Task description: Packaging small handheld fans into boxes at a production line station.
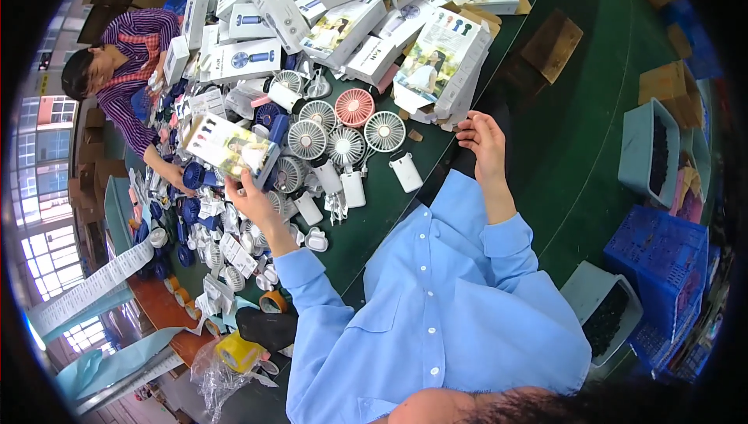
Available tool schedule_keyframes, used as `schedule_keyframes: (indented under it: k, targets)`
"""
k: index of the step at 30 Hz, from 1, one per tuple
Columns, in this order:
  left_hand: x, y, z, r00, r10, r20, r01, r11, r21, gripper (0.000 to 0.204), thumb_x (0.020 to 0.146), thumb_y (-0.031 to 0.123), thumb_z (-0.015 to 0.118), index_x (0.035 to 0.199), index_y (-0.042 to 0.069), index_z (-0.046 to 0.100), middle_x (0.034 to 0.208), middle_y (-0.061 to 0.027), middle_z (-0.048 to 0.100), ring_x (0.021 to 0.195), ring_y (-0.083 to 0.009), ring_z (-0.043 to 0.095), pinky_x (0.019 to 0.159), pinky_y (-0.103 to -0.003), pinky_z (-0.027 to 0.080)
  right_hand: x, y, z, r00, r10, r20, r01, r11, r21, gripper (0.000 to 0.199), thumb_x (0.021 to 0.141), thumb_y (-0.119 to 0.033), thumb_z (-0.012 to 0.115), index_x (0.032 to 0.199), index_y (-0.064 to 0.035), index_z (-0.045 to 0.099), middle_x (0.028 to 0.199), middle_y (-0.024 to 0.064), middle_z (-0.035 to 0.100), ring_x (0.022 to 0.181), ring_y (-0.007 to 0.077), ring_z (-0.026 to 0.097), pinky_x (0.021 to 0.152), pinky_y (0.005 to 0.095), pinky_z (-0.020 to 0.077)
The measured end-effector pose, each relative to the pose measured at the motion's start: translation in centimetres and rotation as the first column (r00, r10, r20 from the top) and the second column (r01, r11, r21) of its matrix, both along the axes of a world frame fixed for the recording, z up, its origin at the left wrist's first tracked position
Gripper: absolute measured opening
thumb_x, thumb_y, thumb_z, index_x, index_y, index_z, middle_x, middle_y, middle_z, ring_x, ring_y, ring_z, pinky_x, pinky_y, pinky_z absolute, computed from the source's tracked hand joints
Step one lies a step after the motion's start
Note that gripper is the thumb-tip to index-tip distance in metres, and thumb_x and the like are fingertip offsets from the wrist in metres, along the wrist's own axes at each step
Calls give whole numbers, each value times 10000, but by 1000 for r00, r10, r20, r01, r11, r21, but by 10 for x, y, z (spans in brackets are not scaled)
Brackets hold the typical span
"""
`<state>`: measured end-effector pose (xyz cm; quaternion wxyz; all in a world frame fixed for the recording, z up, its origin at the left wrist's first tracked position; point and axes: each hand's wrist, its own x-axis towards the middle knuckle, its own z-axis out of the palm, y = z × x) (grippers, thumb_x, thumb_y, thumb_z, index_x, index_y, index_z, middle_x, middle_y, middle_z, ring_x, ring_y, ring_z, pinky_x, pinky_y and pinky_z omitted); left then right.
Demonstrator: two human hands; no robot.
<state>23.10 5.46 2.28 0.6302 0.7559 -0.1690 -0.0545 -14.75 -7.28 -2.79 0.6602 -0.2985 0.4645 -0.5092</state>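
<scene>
Carrying everything, the green table bears heaped boxes, leaning together for support. By a larger picture box, the right hand curls loosely; contact unclear. The left hand pinches a smaller carton's near edge, thumb on top, keeping it above the fans.

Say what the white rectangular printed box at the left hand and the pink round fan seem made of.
White rectangular printed box: probably thin cardboard, smooth, perhaps coated finish, from its flat panels and straight edges. Pink round fan: likely moulded plastic, given its even grille ribs; gloss unclear.
</scene>
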Motion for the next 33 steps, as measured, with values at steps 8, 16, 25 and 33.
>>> schedule_keyframes:
  k: [8,16,25,33]
  targets:
    - [-32,-40,35,767,-2,642,40,998,-45,561,817,184,661,1255,-48,399,1283,-164,398,1169,-273,416,1004,-411,324,-4,-1,-6,999,-32,-6,32,999,21,228,935,-232,500,1054,-45,554,875,70,631,725,121,593,642,249,480]
    - [-58,-193,3,643,-577,503,338,804,489,878,662,429,750,1265,-90,379,1250,-251,438,1181,-363,418,1003,-414,339,-1,19,1,999,12,46,-15,998,61,234,939,-242,500,1056,-47,553,875,59,629,721,115,592,640,244,485]
    - [-50,-243,-35,754,-567,330,423,805,416,958,557,443,805,1285,-33,405,1252,-246,403,1175,-374,422,986,-396,369,-21,62,16,994,21,105,-37,988,152,249,943,-241,472,1066,-41,553,860,68,609,723,139,579,669,278,471]
    - [-67,-181,-21,895,-319,-312,205,914,-349,673,705,221,795,1225,-9,436,1074,-133,550,945,-178,562,800,-321,472,-34,59,7,992,-68,110,44,976,211,228,925,-229,504,1045,-46,567,827,54,610,714,134,571,648,269,468]
